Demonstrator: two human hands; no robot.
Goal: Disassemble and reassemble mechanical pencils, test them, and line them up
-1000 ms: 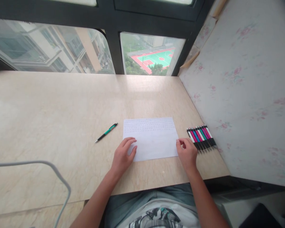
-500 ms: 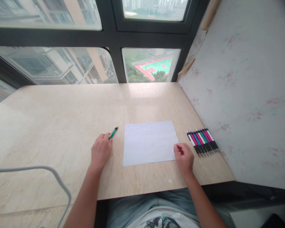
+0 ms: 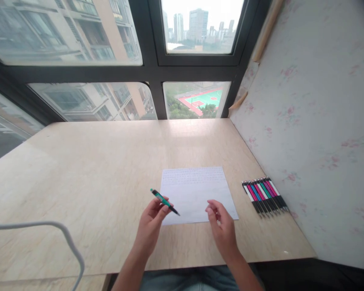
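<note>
My left hand [image 3: 151, 220] pinches a green and black pen [image 3: 164, 201] and holds it raised over the lower left corner of a white sheet of paper [image 3: 200, 190] with faint writing near its top. My right hand [image 3: 221, 226] hovers over the sheet's lower right part, fingers loosely curled and apart, holding nothing. The sheet lies flat on the beige marble-look table [image 3: 94, 169].
A row of several pens [image 3: 265, 194] with pink, blue and green barrels lies right of the sheet, close to the floral wall [image 3: 315, 121]. Windows [image 3: 197, 28] run along the table's far edge. A grey curved cable or rail [image 3: 57, 230] crosses the lower left.
My left hand went from the sheet to the green pen on the table, picked it up and brought it over the paper. My right hand left the sheet's right edge and moved inward. The camera tilted up.
</note>
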